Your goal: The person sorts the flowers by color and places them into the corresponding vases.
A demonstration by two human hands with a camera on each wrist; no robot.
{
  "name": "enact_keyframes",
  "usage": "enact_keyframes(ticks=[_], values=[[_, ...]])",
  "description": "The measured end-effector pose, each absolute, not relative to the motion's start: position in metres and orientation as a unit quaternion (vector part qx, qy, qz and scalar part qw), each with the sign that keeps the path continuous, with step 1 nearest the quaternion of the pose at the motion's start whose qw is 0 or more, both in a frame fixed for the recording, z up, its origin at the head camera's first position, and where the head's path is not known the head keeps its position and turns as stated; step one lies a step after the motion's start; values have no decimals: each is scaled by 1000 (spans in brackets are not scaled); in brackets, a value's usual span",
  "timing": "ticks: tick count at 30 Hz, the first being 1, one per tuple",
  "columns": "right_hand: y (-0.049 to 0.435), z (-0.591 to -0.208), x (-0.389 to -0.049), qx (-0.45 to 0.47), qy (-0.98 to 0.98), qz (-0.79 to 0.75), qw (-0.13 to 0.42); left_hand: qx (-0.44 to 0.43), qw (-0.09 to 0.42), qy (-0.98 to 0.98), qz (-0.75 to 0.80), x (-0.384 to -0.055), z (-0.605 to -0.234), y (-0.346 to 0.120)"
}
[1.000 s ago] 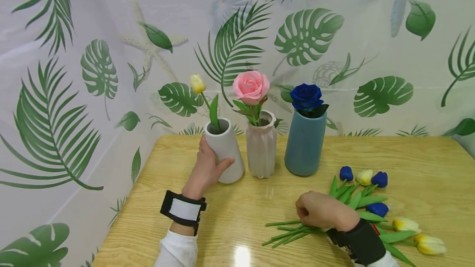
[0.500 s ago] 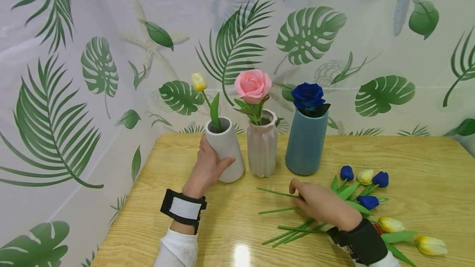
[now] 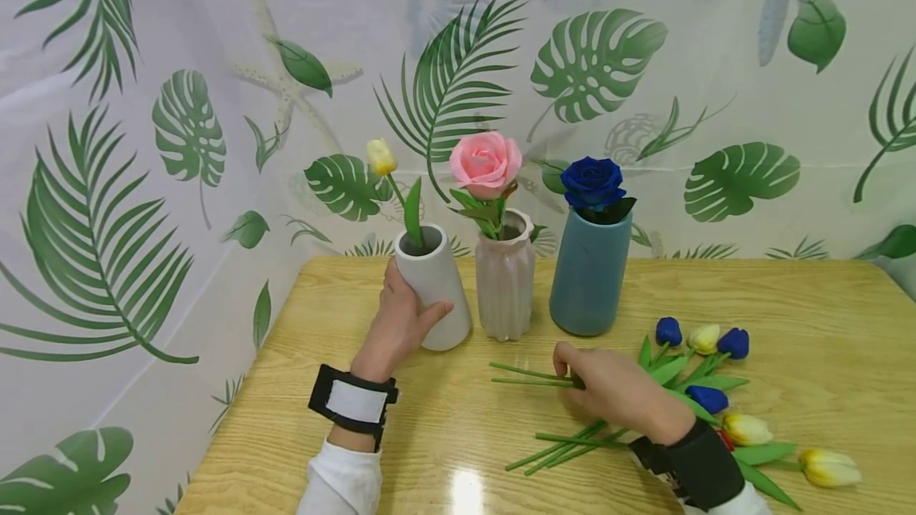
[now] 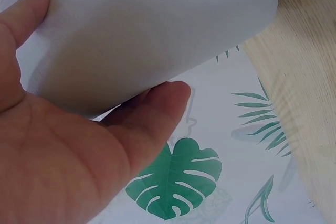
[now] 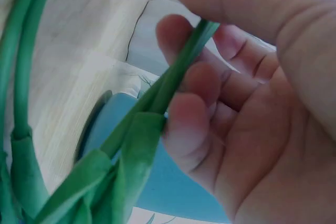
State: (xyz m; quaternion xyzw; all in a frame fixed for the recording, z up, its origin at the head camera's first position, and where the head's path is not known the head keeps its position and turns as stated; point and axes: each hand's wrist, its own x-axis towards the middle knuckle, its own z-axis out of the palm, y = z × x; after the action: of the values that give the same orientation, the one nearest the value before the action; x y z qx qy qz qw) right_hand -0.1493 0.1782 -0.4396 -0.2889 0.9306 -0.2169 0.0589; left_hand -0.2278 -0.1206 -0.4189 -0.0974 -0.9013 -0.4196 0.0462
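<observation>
My left hand (image 3: 397,323) grips the white vase (image 3: 442,292), thumb across its front and fingers round its left side. The vase holds one yellow-white tulip (image 3: 382,157) and leans slightly left. In the left wrist view its smooth wall (image 4: 157,30) fills the top, between thumb and fingers. Over the table at right, my right hand (image 3: 619,389) holds two tulips by their green stems (image 3: 525,376), whose bare ends point left. The right wrist view shows those paired stems (image 5: 173,80) between thumb and curled fingers. Their blooms lie among the others, partly hidden behind the hand.
A pleated pinkish vase (image 3: 504,288) with a pink rose (image 3: 487,165) stands beside the white one. Right of it is a blue vase (image 3: 590,276) with a blue rose (image 3: 592,183). More stems (image 3: 565,451) lie below my right hand, with blue and yellow tulips (image 3: 830,467) rightward.
My right hand has shifted up and slightly left, drawing two stems away from the bundle. Those stems, spread apart half a second ago, now lie close together. My left hand keeps its hold.
</observation>
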Motion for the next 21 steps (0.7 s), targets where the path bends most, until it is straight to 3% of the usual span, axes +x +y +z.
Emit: enact_keyframes(ticks=[11, 21], values=[[176, -436, -148, -287, 927, -228, 75, -98, 45, -899, -424, -228, -419, -121], [173, -432, -145, -242, 942, -230, -30, -95, 38, -898, -428, -228, -420, -121]])
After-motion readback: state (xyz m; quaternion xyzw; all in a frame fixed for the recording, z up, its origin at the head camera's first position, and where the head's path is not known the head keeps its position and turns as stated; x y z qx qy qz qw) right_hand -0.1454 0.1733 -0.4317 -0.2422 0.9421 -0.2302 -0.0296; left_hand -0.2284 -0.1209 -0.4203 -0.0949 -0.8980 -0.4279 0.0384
